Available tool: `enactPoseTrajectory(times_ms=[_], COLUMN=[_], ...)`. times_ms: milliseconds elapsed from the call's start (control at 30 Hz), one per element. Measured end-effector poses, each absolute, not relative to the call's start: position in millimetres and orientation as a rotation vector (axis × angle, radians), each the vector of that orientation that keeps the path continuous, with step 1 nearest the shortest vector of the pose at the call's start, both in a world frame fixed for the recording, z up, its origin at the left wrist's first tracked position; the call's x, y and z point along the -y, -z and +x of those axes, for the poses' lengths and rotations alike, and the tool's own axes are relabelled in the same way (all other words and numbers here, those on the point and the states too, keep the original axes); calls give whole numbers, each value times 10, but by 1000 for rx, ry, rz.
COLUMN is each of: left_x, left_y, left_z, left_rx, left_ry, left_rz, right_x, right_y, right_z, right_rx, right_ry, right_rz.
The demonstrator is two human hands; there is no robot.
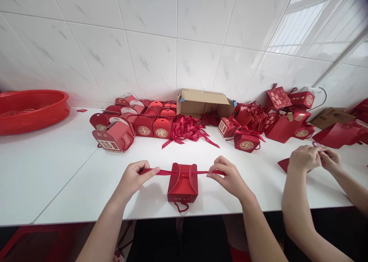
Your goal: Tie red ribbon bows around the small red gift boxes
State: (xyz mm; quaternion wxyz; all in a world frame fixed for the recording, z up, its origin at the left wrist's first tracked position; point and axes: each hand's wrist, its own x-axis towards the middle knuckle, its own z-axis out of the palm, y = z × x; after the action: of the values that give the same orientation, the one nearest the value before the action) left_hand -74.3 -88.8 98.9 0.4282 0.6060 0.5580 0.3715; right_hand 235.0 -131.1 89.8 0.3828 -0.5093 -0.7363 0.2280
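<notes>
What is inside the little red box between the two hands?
The inside cannot be seen: the box has its flaps folded shut. Only a ribbon shows, threaded through the top, its ends pinched by the left hand and right hand, and a cord hanging at the front.

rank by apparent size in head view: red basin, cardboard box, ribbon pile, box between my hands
1. red basin (cut off)
2. cardboard box and ribbon pile, about alike
3. gift box, though nearest

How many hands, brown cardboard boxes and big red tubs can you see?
Hands: 4 (left hand and right hand pinching a ribbon, a co-worker's two hands)
Brown cardboard boxes: 2
Red tubs: 1
Total: 7
</notes>
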Motion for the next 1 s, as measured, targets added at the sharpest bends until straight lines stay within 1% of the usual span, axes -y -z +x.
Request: enactPoseTrajectory(times_ms=[133, 367, 467, 600, 833, 900, 1000], left_x=[864, 841, 825, 820, 834, 881, 1049], left_y=[-988, -951, -817, -629, -458, -431, -453], left_z=[-749, -741, -759, -749, -681, -678, -674], left_rx=[-1364, -1375, -1390, -1364, -1384, -1433, -1623], left_ry=[-896, -816, -769, -678, -725, -918, -1407], left_rz=[1480, 1435, 1457, 1466, 1512, 1571, 1644], right_x=[1295, 1180, 1135, 1115, 1116, 1138, 1238], right_y=[-940, -860, -736, -543, -301, -287, -313], right_z=[2324, 2324, 2333, 2324, 2195, 2154, 2147], right_rx=[1883, 1695, 1683, 1647, 1566, 1558, 1432], right_ry=[-708, -1235, -1346, -1408, -1295, -1163, -742], right_rz=[-1334, -1431, -1387, -1309, -1333, -1344, -1405])
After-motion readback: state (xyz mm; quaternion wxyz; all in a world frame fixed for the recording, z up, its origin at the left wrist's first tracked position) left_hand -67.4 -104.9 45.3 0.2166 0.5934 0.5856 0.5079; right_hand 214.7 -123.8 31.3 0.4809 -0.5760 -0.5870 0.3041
